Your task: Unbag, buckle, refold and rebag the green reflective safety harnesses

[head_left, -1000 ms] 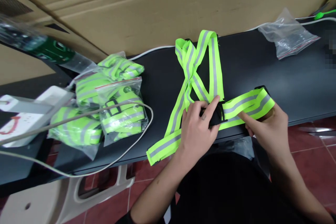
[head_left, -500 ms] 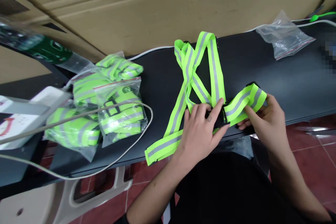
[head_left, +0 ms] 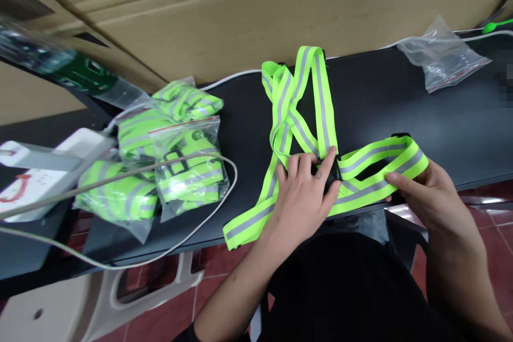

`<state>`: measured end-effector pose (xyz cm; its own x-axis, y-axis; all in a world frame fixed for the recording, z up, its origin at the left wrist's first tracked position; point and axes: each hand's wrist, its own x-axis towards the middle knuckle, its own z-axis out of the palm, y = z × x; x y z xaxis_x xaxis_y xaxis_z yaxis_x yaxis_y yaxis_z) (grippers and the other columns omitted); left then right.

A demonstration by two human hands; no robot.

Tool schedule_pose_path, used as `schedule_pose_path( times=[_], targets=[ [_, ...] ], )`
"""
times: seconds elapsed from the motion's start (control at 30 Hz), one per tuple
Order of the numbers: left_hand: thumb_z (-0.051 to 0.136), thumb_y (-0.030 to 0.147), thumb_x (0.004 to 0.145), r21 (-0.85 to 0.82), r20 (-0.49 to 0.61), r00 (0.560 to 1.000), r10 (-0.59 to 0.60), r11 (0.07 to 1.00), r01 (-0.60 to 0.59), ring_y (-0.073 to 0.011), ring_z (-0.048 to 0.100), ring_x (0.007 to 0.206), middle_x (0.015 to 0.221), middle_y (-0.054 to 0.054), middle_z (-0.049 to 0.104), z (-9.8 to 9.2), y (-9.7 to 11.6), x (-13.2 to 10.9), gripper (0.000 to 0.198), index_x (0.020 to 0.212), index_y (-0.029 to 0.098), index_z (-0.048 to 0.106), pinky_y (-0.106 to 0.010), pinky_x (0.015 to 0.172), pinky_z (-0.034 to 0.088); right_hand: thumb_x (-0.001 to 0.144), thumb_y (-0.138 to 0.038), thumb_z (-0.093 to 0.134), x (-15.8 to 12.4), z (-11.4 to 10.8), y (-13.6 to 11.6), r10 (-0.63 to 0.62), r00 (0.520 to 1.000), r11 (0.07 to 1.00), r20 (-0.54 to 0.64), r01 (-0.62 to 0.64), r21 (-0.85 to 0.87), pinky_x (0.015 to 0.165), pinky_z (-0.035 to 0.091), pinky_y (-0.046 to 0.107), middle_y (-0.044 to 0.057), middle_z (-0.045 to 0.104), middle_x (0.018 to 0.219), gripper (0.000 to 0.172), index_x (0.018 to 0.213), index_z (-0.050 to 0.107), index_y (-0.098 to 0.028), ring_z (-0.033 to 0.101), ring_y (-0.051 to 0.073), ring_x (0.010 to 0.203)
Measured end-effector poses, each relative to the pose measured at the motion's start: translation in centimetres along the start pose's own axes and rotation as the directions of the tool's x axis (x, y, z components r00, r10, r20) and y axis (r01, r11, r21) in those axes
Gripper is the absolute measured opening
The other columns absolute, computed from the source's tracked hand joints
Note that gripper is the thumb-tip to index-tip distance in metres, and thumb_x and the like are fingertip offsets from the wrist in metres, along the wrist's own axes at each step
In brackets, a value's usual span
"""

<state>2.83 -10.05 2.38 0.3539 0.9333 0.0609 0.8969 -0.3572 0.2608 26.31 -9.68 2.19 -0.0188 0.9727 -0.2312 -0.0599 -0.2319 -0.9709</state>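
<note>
A neon-green reflective vest (head_left: 325, 109) made of straps with grey stripes lies spread on the black table. My left hand (head_left: 304, 187) rests over its lower middle, fingers on a black plastic piece (head_left: 332, 170) where straps meet. At the right, my right hand (head_left: 435, 192) pinches the looped waist strap (head_left: 411, 163) between thumb and fingers, holding it out sideways. A black slider (head_left: 401, 135) sits on the loop's far edge. The strap's other end (head_left: 244, 230) hangs near the front edge at the left.
Several clear bags of folded reflective straps (head_left: 188, 171) lie at the left beside a white power strip (head_left: 52, 171) and a bottle (head_left: 76, 69). A pale cable (head_left: 192, 240) loops over them. An opened plastic bag (head_left: 449, 59) lies back right, before a cardboard wall (head_left: 300, 10).
My right hand has moved right, drawing the waist strap out into a longer, wider loop. My left hand stays on the black piece.
</note>
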Motion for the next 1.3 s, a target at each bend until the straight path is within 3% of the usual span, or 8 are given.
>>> schedule_pose_path(
  times=[0.17,0.3,0.43,0.53,0.63,0.83,1.1,1.3],
  targets=[
    [0.042,0.038,0.103,-0.024,0.025,1.0,-0.008,1.0,0.009,-0.0311,0.048,0.111,0.118,-0.013,0.055,-0.1,0.2,0.1,0.055,0.154,0.021,0.036,-0.05,0.09,0.039,0.07,-0.03,0.087,-0.5,1.3,-0.2,-0.001,0.998,1.0,-0.058,0.003,0.022,0.085,0.063,0.043,0.006,0.076,0.106,0.061,0.124,0.059,-0.025,0.074,0.027,0.096],
    [0.052,0.051,0.098,-0.05,-0.031,0.999,-0.015,0.999,0.014,-0.0312,0.049,0.109,0.119,-0.014,0.057,0.1,0.0,0.1,0.067,0.154,0.017,0.035,-0.05,0.092,0.039,0.071,-0.032,0.087,-1.5,2.7,0.2,-0.052,0.974,0.996,-0.222,0.033,-0.087,0.083,0.063,0.046,0.005,0.076,0.105,0.094,0.148,0.032,-0.029,0.075,0.026,0.092],
    [0.057,0.054,0.095,-0.105,-0.101,0.995,-0.007,0.994,-0.004,-0.0294,0.05,0.107,0.117,-0.013,0.058,0.2,-0.3,-0.1,0.074,0.153,0.015,0.033,-0.046,0.092,0.041,0.071,-0.045,0.084,-1.4,2.4,0.3,-0.121,0.918,0.943,-0.378,-0.012,-0.332,0.065,0.062,0.041,0.007,0.076,0.089,0.09,0.147,0.041,-0.022,0.073,0.026,0.072],
    [0.051,0.057,0.097,-0.157,-0.115,0.993,0.027,0.987,-0.045,-0.0279,0.052,0.105,0.115,-0.012,0.059,0.2,-0.5,-0.3,0.074,0.154,0.013,0.033,-0.043,0.089,0.042,0.07,-0.061,0.08,-1.0,1.5,-0.2,-0.106,0.919,0.745,-0.379,-0.179,-0.643,0.049,0.052,0.038,-0.001,0.063,0.054,0.083,0.138,0.055,-0.021,0.062,0.024,0.046],
    [0.046,0.06,0.098,-0.147,-0.092,0.993,0.072,0.985,-0.085,-0.0271,0.054,0.103,0.111,-0.011,0.06,0.3,-0.6,-0.4,0.074,0.154,0.012,0.033,-0.042,0.088,0.041,0.069,-0.076,0.071,-0.8,1.3,-0.7,-0.207,0.911,0.456,-0.357,-0.233,-0.859,0.051,0.047,0.038,0.002,0.061,0.055,0.082,0.128,0.064,-0.02,0.062,0.027,0.051],
    [0.038,0.06,0.101,-0.063,-0.053,0.997,0.059,0.996,-0.062,-0.0281,0.054,0.102,0.109,-0.011,0.06,0.5,-0.5,-0.2,0.073,0.154,0.011,0.033,-0.045,0.09,0.038,0.072,-0.093,0.046,-1.8,1.0,-1.7,-0.192,0.913,0.042,-0.36,-0.359,-0.933,0.045,0.031,0.036,0.008,0.057,0.053,0.097,0.13,0.064,-0.017,0.055,0.03,0.045],
    [0.056,0.089,0.07,-0.01,0.038,0.994,0.104,0.995,-0.104,-0.0339,0.048,0.105,0.118,-0.015,0.057,0.1,-0.1,0.1,0.126,0.159,0.008,0.021,-0.055,0.095,0.035,0.082,-0.083,0.048,-2.9,0.3,-0.7,-0.365,0.904,0.042,-0.221,-0.221,-0.974,0.059,0.047,0.044,0.027,0.055,0.128,0.081,0.129,0.065,-0.019,0.057,0.049,0.108],
    [0.052,0.074,0.087,0.07,0.074,0.987,0.144,0.986,-0.149,-0.0323,0.049,0.107,0.115,-0.014,0.058,0.0,0.2,-0.2,0.096,0.158,0.013,0.029,-0.054,0.096,0.038,0.086,-0.072,0.055,-2.2,-0.7,-0.1,-0.358,0.93,0.084,-0.089,-0.062,-0.995,0.086,0.047,0.058,0.026,0.056,0.122,0.071,0.122,0.066,-0.012,0.048,0.046,0.117]
  ],
)
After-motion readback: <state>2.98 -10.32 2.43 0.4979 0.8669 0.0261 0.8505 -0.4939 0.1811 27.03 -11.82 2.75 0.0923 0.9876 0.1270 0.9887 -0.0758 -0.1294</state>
